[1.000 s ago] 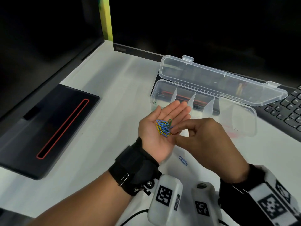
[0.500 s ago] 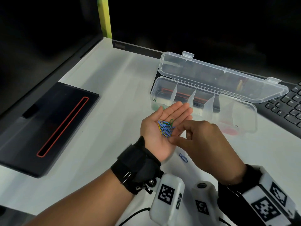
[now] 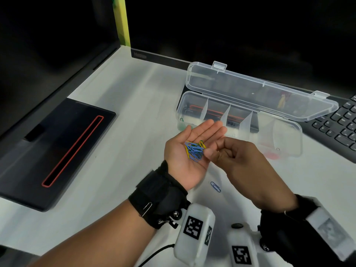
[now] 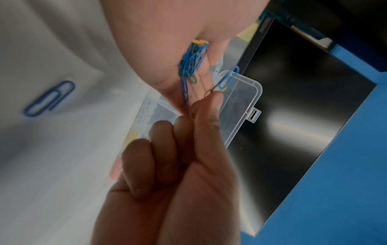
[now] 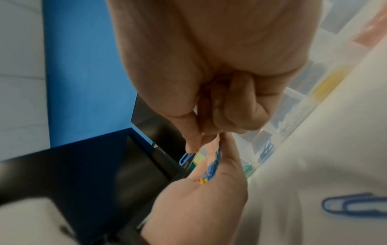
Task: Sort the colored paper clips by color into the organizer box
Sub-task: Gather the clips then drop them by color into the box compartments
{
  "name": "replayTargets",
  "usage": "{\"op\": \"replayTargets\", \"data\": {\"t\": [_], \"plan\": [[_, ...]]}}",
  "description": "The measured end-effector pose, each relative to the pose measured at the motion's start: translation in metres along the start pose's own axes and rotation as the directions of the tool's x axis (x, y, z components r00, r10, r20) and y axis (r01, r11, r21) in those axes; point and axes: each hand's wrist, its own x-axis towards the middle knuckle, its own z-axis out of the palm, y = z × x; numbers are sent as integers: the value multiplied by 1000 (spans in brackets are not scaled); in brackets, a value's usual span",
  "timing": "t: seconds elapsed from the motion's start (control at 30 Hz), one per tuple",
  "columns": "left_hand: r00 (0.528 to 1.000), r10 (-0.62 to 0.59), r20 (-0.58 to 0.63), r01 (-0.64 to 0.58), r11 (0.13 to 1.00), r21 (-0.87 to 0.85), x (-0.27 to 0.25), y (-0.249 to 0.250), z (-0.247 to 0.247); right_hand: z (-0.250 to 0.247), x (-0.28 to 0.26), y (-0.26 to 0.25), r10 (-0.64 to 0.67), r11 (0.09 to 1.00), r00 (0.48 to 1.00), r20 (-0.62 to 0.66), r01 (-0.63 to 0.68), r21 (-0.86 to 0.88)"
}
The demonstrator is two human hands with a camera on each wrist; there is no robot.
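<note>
My left hand (image 3: 179, 166) lies palm up with straight fingers, carrying a small pile of blue, yellow and green paper clips (image 3: 193, 151), also seen as the pile (image 4: 191, 64) and the pile (image 5: 212, 167). My right hand (image 3: 215, 151) is just right of the pile with its fingers curled, pinching one blue clip (image 4: 227, 77), which is also visible as the blue clip (image 5: 185, 158). Behind both hands the clear organizer box (image 3: 289, 143) stands open with its lid (image 3: 260, 93) up. Green clips (image 3: 182, 124) lie in its left compartment and red ones (image 3: 269, 155) on the right.
A loose blue clip (image 3: 215, 186) lies on the white table under the hands. A silver clip (image 3: 146, 209) hangs on the left wrist strap. A black stand base with a red slot (image 3: 57, 147) is at left, and a keyboard (image 3: 339, 124) at right.
The right hand's fingertips were in the pile on the left palm; they have drawn slightly back to the right, pinching a blue clip. The left hand has stayed put.
</note>
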Motion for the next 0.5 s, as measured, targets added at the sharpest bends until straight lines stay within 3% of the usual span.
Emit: {"op": "replayTargets", "data": {"t": [0.27,0.33,0.37,0.43,0.5], "plan": [[1000,-10,-5,10,1000,2,1,-2,-1,1,2,-4,-31,999,997,-73,30,-13],[1000,-15,-7,15,1000,12,1,-2,-2,-1,2,-5,-4,996,998,-56,9,86],[1000,-16,-7,16,1000,14,2,-1,-2,-2,2,-7,40,975,999,-29,-32,220],[1000,-16,0,16,1000,21,1,0,-2,-5,3,-10,141,817,988,70,-156,555],[1000,-15,4,15,1000,20,1,0,-2,-8,4,-13,153,643,978,143,-208,737]]}}
